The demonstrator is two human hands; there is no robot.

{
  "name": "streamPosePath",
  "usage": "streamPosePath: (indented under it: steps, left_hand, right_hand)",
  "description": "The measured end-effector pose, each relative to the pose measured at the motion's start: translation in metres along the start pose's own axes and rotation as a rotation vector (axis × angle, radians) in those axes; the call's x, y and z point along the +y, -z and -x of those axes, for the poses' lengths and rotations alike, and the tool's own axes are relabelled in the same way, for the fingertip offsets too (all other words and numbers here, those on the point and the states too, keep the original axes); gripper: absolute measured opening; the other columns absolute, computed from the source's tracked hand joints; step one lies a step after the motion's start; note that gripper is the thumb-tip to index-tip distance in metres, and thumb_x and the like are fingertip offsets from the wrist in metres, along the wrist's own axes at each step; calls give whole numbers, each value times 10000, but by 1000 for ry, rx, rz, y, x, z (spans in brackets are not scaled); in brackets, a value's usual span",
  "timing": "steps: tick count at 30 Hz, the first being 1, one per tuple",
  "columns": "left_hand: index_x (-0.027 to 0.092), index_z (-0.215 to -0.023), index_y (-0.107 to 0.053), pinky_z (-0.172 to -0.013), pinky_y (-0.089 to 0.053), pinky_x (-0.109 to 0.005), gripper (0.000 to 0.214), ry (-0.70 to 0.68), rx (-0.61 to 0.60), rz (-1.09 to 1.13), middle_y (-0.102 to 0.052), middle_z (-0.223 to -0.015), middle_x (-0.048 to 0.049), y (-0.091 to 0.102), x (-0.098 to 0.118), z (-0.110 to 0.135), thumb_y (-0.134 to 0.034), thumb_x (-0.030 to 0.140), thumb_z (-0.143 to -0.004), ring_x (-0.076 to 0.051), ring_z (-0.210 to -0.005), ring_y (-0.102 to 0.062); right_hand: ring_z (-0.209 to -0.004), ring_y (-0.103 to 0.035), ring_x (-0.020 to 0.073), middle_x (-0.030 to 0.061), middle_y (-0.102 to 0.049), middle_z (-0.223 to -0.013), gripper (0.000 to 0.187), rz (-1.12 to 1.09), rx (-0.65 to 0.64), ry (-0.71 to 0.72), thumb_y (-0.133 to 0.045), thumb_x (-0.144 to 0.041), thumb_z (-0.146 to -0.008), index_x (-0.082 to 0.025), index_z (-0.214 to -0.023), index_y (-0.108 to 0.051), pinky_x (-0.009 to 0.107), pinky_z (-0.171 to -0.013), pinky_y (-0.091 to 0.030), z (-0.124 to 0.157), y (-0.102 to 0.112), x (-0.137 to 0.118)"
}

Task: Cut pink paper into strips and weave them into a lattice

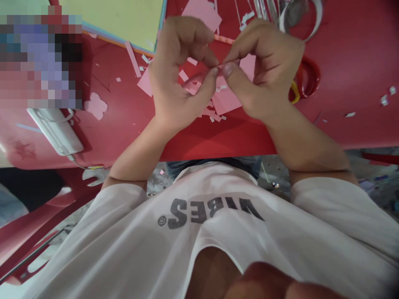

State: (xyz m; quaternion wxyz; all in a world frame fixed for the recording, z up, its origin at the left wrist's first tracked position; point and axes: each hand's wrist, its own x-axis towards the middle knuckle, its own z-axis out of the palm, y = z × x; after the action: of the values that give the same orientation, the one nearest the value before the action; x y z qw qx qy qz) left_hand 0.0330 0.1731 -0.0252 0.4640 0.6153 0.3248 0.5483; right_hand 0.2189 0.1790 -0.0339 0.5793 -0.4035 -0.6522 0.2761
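My left hand (181, 74) and my right hand (264, 70) meet above the red table (124, 137), with their thumbs and forefingers pinching a thin pink paper strip (218, 66) between the fingertips. A curl of pink paper (193, 84) lies just below my left thumb. Behind my fingers is a slim pink rolled strip (223, 39). A pink paper sheet (226, 99) lies partly under my right hand, and small pink and white scraps (212, 114) are scattered around it.
A stack of yellow-green paper (121, 20) sits at the far left of the table. Beyond my right hand are a coil of white strips (301, 18) and a red loop handle (307, 77). A white charger (54, 131) with a cable lies on the left, beside a pixelated patch. A red chair (37, 224) stands lower left.
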Motion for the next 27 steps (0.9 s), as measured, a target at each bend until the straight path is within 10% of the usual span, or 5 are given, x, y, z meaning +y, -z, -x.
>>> streamPosePath:
  steps: [5, 10, 15, 22, 27]
  left_hand:
    - [341, -1160, -692, -979, -515, -449, 386, -4, -8, 6, -669, -870, -18, 7, -19, -1, -695, 682, -980, -243, -1171, -587]
    - [395, -1090, -808, -820, -590, -415, 407, -56, -102, -53, -736, -915, 24, 20, -55, -29, -944, 603, -767, -184, -858, -646]
    - [375, -1067, -815, -865, -581, -454, 310, -106, 64, -90, -794, -1026, 13, 12, -45, -27, -925, 523, -817, -254, -984, -734]
    - [399, -1075, -810, -803, -575, -451, 286, -132, 38, -214, -803, -1036, 21, 13, -37, -25, -888, 562, -854, -223, -913, -718]
    - [399, -995, -830, -702, -557, -441, 180, -169, 24, -219, -797, -888, 0, 7, -23, -21, -860, 517, -863, -234, -809, -729]
  right_hand:
    - [-687, -459, 202, 17, -608, -737, 51, -293, 102, -89, -726, -287, -801, -275, -811, -774, 368, -656, -340, -8, -1, 13]
    - [-590, -343, 165, -12, -511, -665, 72, -534, 166, -176, -712, -201, -809, -245, -797, -769, 338, -602, -249, -9, -8, 29]
    - [-611, -423, 178, -6, -591, -692, 46, -481, 156, -158, -801, -278, -851, -254, -820, -778, 353, -617, -296, -7, -9, 31]
    - [-643, -533, 186, 15, -707, -760, 269, -310, 20, -117, -907, -535, -843, -279, -867, -832, 373, -615, -414, -7, 2, 17]
    - [-632, -502, 162, -8, -673, -712, 142, -160, 20, -52, -877, -396, -868, -276, -836, -808, 368, -637, -344, -1, -1, 22]
